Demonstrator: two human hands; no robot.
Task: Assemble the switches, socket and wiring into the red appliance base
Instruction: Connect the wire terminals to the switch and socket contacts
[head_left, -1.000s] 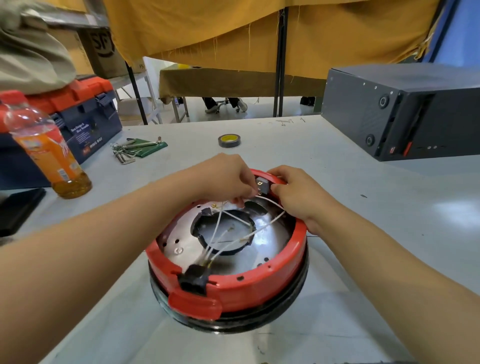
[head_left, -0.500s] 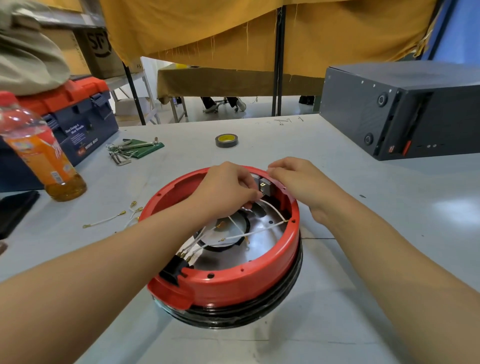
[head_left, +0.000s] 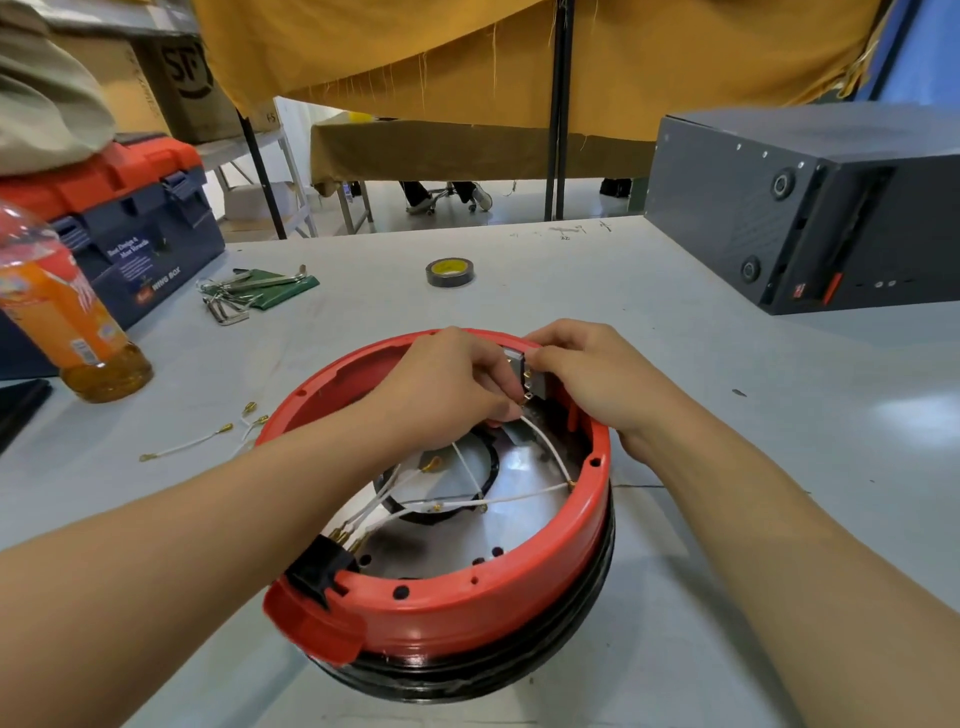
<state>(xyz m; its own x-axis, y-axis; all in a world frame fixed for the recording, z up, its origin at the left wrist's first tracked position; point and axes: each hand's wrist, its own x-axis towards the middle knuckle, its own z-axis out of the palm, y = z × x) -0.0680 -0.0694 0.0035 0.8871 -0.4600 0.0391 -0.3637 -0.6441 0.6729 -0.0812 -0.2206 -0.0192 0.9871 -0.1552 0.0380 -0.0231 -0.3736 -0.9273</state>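
The round red appliance base (head_left: 467, 597) lies upside down on the grey table, tilted up toward me on its black ring. A black socket (head_left: 322, 564) sits in its near-left rim, and white wires (head_left: 498, 501) run from it across the silver inside. At the far rim a grey switch (head_left: 531, 374) with brass terminals stands between my hands. My left hand (head_left: 447, 387) pinches a wire end at the switch's terminals. My right hand (head_left: 587, 374) grips the switch and the rim from the right.
Loose white wires with brass ends (head_left: 192, 441) lie left of the base. An orange drink bottle (head_left: 62, 312), a blue and red toolbox (head_left: 130, 228) and hex keys (head_left: 234, 296) stand at the left. A tape roll (head_left: 449, 271) lies farther back, and a dark computer case (head_left: 810, 208) fills the right.
The base has tipped up and turned, its socket swinging toward the near left. Both hands stayed at the switch on the far rim.
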